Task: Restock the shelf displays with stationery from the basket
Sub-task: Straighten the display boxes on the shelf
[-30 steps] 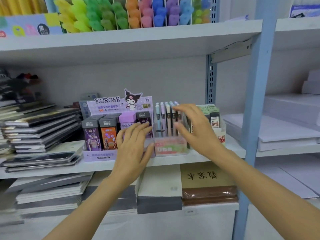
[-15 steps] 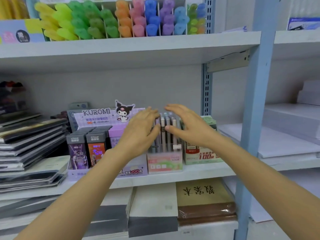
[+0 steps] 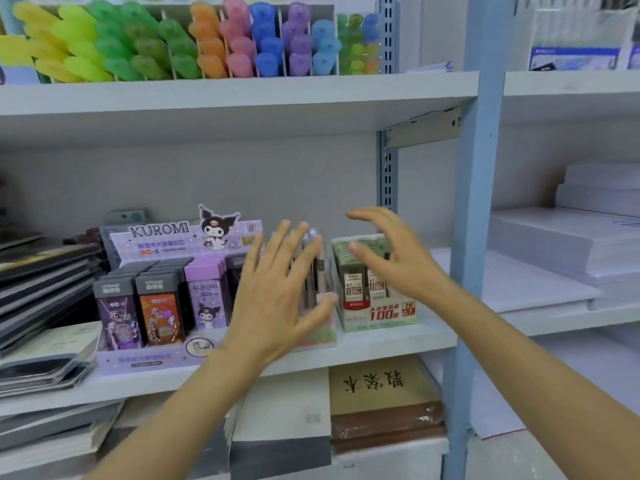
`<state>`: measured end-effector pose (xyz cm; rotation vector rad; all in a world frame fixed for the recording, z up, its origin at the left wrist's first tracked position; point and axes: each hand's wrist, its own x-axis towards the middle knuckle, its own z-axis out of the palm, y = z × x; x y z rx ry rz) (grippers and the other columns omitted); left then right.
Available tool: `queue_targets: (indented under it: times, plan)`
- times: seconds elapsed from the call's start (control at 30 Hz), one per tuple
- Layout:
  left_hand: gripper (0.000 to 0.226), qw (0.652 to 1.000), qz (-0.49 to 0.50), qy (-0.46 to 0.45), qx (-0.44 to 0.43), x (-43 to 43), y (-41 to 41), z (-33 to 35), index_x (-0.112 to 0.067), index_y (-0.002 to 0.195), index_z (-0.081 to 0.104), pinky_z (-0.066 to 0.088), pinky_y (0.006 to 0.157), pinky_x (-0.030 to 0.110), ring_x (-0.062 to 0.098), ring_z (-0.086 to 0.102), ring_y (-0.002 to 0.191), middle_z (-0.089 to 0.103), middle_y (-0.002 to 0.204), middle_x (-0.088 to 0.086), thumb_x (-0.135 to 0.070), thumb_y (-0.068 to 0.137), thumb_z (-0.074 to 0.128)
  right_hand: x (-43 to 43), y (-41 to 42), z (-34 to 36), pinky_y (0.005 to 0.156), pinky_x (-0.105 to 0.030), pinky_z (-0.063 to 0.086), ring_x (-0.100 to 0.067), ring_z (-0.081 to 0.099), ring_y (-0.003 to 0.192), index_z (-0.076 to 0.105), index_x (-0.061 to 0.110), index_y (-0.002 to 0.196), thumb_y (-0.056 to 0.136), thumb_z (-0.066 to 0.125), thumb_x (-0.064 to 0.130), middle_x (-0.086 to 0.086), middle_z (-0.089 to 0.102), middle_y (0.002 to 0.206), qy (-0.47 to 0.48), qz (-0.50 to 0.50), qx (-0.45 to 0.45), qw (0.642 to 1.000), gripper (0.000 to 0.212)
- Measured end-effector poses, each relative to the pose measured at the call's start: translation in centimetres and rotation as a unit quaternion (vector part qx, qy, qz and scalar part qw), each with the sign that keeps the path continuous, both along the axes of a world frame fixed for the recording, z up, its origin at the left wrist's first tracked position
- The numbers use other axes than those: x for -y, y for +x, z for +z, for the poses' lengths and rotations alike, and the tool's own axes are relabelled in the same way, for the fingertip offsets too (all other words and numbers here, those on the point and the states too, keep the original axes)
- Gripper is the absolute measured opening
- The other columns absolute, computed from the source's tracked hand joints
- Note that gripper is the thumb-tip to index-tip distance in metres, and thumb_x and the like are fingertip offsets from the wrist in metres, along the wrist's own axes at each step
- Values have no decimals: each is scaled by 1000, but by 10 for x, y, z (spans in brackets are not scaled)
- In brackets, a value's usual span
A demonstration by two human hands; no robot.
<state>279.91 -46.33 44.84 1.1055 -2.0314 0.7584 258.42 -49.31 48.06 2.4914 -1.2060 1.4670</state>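
Two hands frame the small pen box (image 3: 323, 332), which stands on the middle shelf (image 3: 408, 341), packed between the Kuromi lead display (image 3: 162, 237) and the green refill box (image 3: 381, 315). Our left hand (image 3: 277, 299) lies across its front, grip spread, thumb by the lower right corner; we cannot tell whether the palm touches. Our right hand (image 3: 394, 261) hovers above the green box, grip loosely arched and holding nothing. We judge that both are placed to square the box into its row. The pens (image 3: 320, 271) stand near upright, long axis vertical, upper ends toward the shelf above. The basket is out of view.
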Motion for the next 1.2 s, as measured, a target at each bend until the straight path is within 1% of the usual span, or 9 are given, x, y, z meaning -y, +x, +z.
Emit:
queue_targets:
  times: [0.13,0.3,0.4,0.5,0.73,0.9,1.03,1.1,1.2]
  plan:
    - [74,998,50,-10,28,-3,-15,-25,-16,150,35,18,118,52,27,20,148,26,158,12,-55,88,49,-20,-19,-44,87,-41,47,-12,55,95,64,13,94,90,62,10,5,61,94,-89,-55,40,994,5]
    - [71,996,75,-16,34,2,-19,-33,-14,147,40,17,117,51,28,27,145,32,156,14,-51,88,53,-26,-18,-73,101,-33,34,-15,46,119,56,17,128,90,63,23,3,54,123,-38,-104,-68,991,39]
    - [70,995,88,-10,35,2,-21,-30,-14,147,40,17,118,50,28,30,144,35,154,14,-52,89,49,-24,-15,-66,92,-26,27,-17,47,113,62,16,118,90,65,21,3,58,114,-47,-117,-101,987,29]
    - [68,996,87,5,22,0,-20,-30,-14,146,40,18,118,51,28,29,144,34,155,13,-52,90,47,-29,-15,-66,86,-25,26,-18,51,105,67,15,106,89,66,12,3,63,103,-44,-98,-75,991,18]
    - [62,999,18,-23,20,-6,-35,-22,-15,151,30,15,119,51,24,12,150,19,161,7,-48,98,31,-36,-23,-69,89,-30,31,-14,50,104,68,18,107,89,65,10,7,62,101,-43,-46,-55,996,19]
    - [58,999,34,1,42,-4,-46,-17,-17,149,37,15,119,52,25,17,149,39,153,5,-46,99,28,-38,-33,-57,106,-36,36,-10,47,124,59,20,126,93,60,18,6,58,126,-41,-17,19,999,32]
    - [58,999,34,11,36,-2,-49,-18,-14,147,38,14,120,51,24,20,148,42,151,5,-44,99,31,-18,-32,-35,115,-29,21,-8,24,143,36,20,148,97,55,23,6,29,156,37,-57,64,996,55]
    - [56,999,25,16,17,-2,-50,-19,-14,147,38,12,120,50,23,20,148,44,149,4,-43,98,34,-5,-27,-30,118,-32,20,-9,21,144,31,20,150,98,51,31,6,26,157,88,-73,17,993,57]
    - [55,1000,17,14,5,-1,-51,-21,-14,145,38,10,121,48,23,20,148,45,147,4,-42,98,37,1,-25,-31,112,-40,35,-13,40,133,46,18,140,99,49,32,2,44,146,91,-59,1,994,44]
